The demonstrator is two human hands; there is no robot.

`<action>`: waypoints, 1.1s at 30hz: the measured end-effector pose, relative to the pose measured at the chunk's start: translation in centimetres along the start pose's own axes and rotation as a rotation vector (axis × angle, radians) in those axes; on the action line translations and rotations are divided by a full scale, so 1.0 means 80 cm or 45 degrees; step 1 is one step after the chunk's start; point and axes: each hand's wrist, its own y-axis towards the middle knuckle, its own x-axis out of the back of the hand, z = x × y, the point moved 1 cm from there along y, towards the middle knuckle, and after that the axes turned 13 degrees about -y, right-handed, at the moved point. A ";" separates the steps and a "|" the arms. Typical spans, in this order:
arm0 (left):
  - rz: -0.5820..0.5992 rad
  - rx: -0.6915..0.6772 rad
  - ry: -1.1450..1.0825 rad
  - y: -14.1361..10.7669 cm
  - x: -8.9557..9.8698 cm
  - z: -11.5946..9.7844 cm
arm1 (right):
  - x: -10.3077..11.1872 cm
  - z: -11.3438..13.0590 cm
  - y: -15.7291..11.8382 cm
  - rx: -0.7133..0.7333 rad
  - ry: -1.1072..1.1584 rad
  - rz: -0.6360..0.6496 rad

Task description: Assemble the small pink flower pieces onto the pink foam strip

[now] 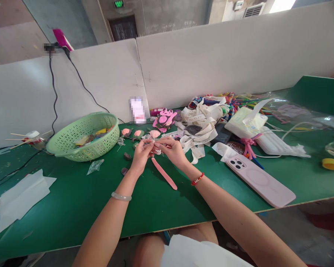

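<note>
My left hand (141, 155) and my right hand (172, 150) meet over the middle of the green table, fingertips pinched together. Between them is a small whitish piece (158, 151), mostly covered by the fingers; its kind is too small to make out. Just below the hands lies a flat pink strip (164, 174), touched by neither hand. Behind the fingers sit several small round pink-and-dark pieces (138, 133) and a pink-and-black figure (165, 119). Small dark lumps (127, 156) rest left of my left hand.
A green plastic basket (86, 154) with colourful bits stands left. To the right are a heap of white ribbon (202, 118), a tissue pack (246, 122) and a pink phone (263, 180). Another phone (138, 110) leans on the white partition (225, 59). White paper (22, 196) lies front left.
</note>
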 end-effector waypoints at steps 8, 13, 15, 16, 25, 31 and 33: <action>0.025 0.058 -0.194 -0.003 -0.010 0.004 | -0.009 -0.004 -0.002 -0.040 0.150 -0.102; 0.009 0.089 -0.342 -0.006 -0.016 0.009 | -0.012 0.002 -0.007 0.030 0.065 -0.155; -0.030 0.133 -0.419 -0.007 -0.016 0.010 | -0.013 0.007 -0.011 0.115 -0.024 -0.155; -0.049 0.157 -0.451 -0.008 -0.016 0.010 | -0.014 0.010 -0.014 0.164 -0.073 -0.147; -0.144 0.104 -0.402 -0.006 -0.008 0.002 | -0.015 0.016 -0.021 0.287 -0.224 0.081; -0.115 0.119 -0.390 -0.002 -0.007 0.001 | -0.010 0.018 -0.017 0.193 -0.173 -0.043; -0.150 0.116 -0.361 -0.002 -0.006 0.002 | -0.008 0.019 -0.016 0.144 -0.153 -0.079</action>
